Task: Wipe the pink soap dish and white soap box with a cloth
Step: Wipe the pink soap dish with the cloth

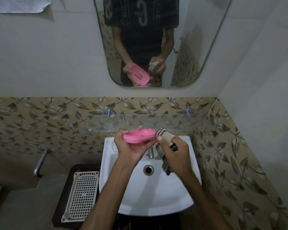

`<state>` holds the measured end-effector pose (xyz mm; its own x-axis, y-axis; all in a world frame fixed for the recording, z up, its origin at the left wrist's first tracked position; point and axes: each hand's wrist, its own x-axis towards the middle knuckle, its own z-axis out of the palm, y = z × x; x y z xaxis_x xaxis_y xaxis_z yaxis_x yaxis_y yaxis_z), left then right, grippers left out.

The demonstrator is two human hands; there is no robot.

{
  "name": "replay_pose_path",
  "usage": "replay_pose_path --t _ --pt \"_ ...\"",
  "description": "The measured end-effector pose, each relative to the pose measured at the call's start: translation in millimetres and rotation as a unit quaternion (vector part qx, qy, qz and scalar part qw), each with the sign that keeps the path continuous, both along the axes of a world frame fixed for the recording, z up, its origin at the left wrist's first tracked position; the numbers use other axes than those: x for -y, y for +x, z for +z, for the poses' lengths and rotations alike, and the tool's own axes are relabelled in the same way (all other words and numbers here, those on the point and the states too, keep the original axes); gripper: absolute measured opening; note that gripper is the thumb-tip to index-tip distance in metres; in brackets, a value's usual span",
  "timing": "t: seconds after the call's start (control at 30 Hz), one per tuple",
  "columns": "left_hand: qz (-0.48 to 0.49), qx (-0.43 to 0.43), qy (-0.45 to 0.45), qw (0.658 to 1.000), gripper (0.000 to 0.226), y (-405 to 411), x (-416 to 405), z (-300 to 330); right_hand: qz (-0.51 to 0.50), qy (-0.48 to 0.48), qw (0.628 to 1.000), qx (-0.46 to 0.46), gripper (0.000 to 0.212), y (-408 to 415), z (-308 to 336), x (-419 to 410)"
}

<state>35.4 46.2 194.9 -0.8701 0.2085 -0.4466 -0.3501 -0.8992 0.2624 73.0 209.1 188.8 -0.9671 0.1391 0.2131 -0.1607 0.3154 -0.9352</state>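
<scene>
My left hand (131, 149) holds the pink soap dish (138, 136) from below, tilted, above the white sink (155, 193). A beige striped cloth (165, 138) is bunched in my right hand (175, 151), and its top end touches the dish's right edge. The rest of the cloth hangs down over the basin. The mirror (156, 47) shows the dish's underside with its drain holes. I cannot see the white soap box.
A glass shelf (173, 122) runs along the wall just behind the dish. The tap (150, 152) stands below my hands. A white perforated tray (81, 195) lies on a dark stand left of the sink. A metal pipe (40, 161) sticks out at the left wall.
</scene>
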Motion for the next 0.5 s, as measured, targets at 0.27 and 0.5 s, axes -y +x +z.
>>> replay_pose_path --t 0.27,0.5 --pt "0.109 0.004 0.059 0.992 0.061 0.7 -19.4 1.3 -0.071 0.002 0.997 -0.027 0.017 6.9 -8.5 30.3" --pt "0.103 -0.013 -0.012 0.995 0.059 5.5 -23.4 1.8 -0.058 0.048 0.992 -0.1 0.018 5.2 -4.9 29.0"
